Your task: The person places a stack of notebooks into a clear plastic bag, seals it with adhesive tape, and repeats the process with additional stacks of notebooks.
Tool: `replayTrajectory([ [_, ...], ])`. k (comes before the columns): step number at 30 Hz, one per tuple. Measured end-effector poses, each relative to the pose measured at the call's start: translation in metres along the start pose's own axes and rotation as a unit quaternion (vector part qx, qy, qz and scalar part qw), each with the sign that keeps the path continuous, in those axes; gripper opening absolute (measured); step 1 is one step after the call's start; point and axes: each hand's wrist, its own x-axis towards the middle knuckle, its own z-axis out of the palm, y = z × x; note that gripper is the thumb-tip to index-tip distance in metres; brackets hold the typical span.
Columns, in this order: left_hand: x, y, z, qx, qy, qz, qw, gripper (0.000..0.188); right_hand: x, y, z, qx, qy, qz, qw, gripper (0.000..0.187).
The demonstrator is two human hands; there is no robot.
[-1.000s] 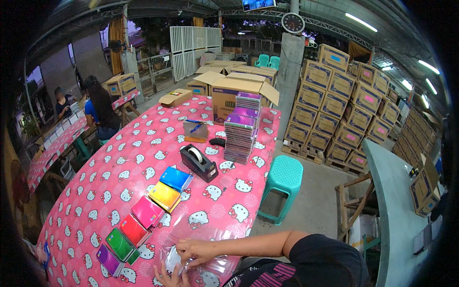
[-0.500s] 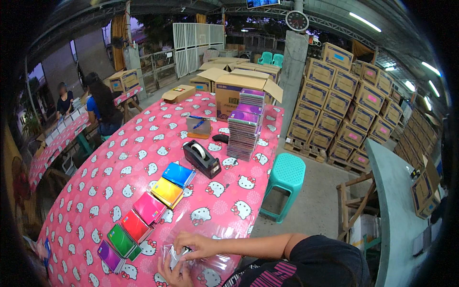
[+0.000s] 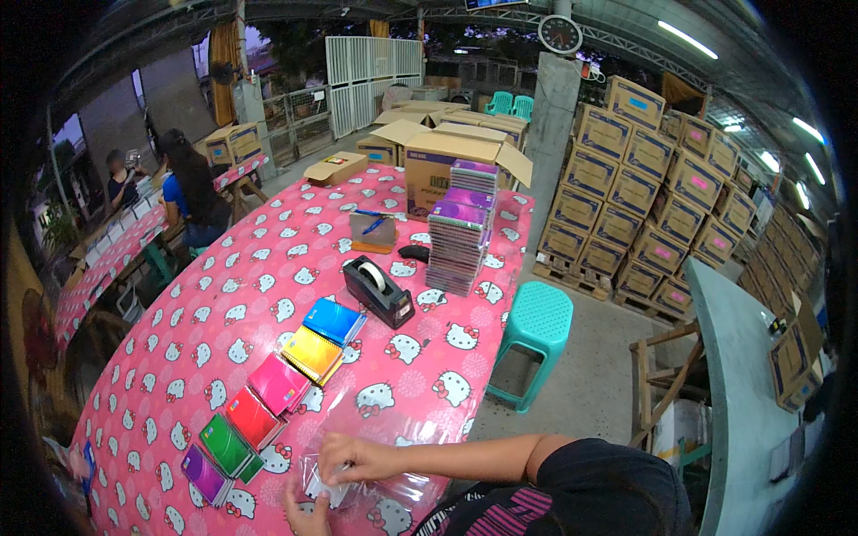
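Note:
At the near edge of the pink patterned table, my right hand (image 3: 359, 459) is closed, its fingertips pinching the clear plastic sheet (image 3: 407, 478) that spreads under my forearm. Close below it, my left hand (image 3: 307, 514) grips the plastic's left end between thumb and fingers. A small whitish patch shows through the film between both hands; what it is cannot be made out. Beyond them runs a slanting row of small spiral notebooks in short stacks: purple (image 3: 207, 475), green (image 3: 230, 445), red (image 3: 254, 417), pink (image 3: 280, 384), yellow (image 3: 312, 357) and blue (image 3: 335, 321).
A black tape dispenser (image 3: 380, 293) stands past the blue notebooks. Tall notebook stacks (image 3: 453, 250) rise behind it, beside an open carton (image 3: 438, 174). A teal stool (image 3: 534, 335) is right of the table. Piled cartons (image 3: 617, 188) stand farther back. Two people sit at another table, far left.
My left hand has drawn slightly left and down, away from my right. My right hand has shifted a little left, its fingers bunched over the plastic. The notebooks have stayed put.

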Motion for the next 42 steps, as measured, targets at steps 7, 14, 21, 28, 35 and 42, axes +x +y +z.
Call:
replayTrajectory([
  [7,0.020,-0.019,0.009,-0.076,0.033,-0.044,0.996,0.042,0.001,0.056,-0.004,0.055,0.042,0.140,0.988,0.030],
  [14,0.013,-0.003,-0.001,-0.124,-0.010,-0.068,0.990,0.037,0.020,0.071,0.008,0.100,-0.097,0.135,0.981,0.023],
  [21,0.011,-0.002,0.000,-0.070,-0.029,-0.052,0.996,0.023,0.035,0.038,0.004,0.135,-0.008,0.025,0.990,0.019],
  [28,0.024,-0.006,0.014,0.002,0.104,0.091,0.990,0.020,0.008,0.055,-0.012,0.072,-0.069,0.155,0.983,0.022],
  [35,0.014,0.016,0.004,-0.094,0.000,-0.031,0.995,0.029,0.022,0.070,0.015,0.106,-0.043,0.097,0.989,0.025],
  [42,0.014,-0.024,0.020,-0.014,0.034,-0.008,0.999,0.026,0.016,0.069,-0.002,0.121,-0.152,0.122,0.973,0.048],
])
